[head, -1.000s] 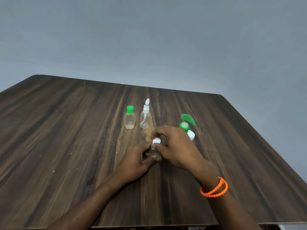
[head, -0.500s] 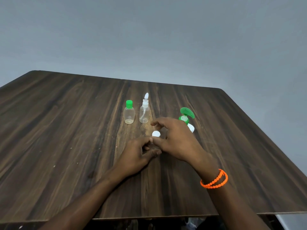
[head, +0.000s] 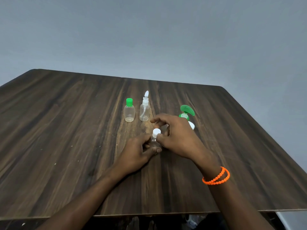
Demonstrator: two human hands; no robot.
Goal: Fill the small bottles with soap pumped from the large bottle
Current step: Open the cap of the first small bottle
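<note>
Dark wood-grain table (head: 66, 146) carries four bottles: three small, one large. Nearest, the left hand (head: 137, 155) wraps a clear small bottle (head: 154, 142) at centre, while the right hand (head: 179, 138), wearing two orange bracelets (head: 216, 176), pinches its white cap (head: 156, 132). At two o'clock, partly hidden behind that hand, stands the large pump bottle (head: 186, 113). At eleven o'clock stand a green-capped bottle (head: 129, 111) and a spray bottle (head: 144, 108). No writing is legible.
</note>
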